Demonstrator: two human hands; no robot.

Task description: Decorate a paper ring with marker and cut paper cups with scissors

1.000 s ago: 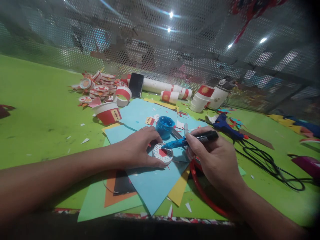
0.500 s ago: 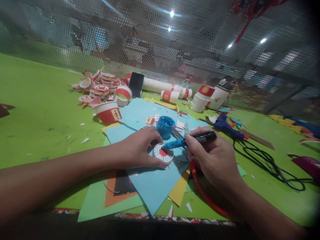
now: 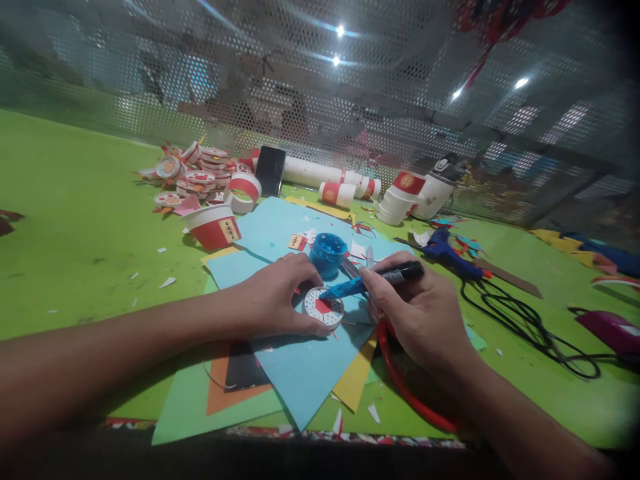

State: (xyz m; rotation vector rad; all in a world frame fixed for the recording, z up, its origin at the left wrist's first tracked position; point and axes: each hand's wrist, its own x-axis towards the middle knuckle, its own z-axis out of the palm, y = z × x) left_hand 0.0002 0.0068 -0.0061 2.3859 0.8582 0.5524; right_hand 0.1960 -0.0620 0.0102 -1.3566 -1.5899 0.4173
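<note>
My left hand (image 3: pixel 287 297) grips a small round paper disc (image 3: pixel 316 316) by its left edge, thumb in front and fingers behind. The disc is white with blue dots and a red centre. In my right hand (image 3: pixel 415 303) is a marker pen (image 3: pixel 385 278), black at the back and smeared blue toward its tip. The tip touches the disc's face near the red centre. Just behind the disc stands an open jar of blue paint (image 3: pixel 327 255). Both hands rest over light blue paper (image 3: pixel 295 380). A red handle (image 3: pixel 395 373), partly hidden, lies under my right wrist.
A blue glue gun (image 3: pixel 447 253) and its black cord (image 3: pixel 530 327) lie to the right. Behind are paper cups (image 3: pixel 337 194), a red-and-white paper bowl (image 3: pixel 213 225), a phone (image 3: pixel 271 171) and a pile of decorated discs (image 3: pixel 200 177). A perforated metal screen (image 3: pixel 320 100) borders the green table.
The whole view has shifted slightly, so things sit a little further left. Both hands keep their holds, and the marker tip stays on the disc.
</note>
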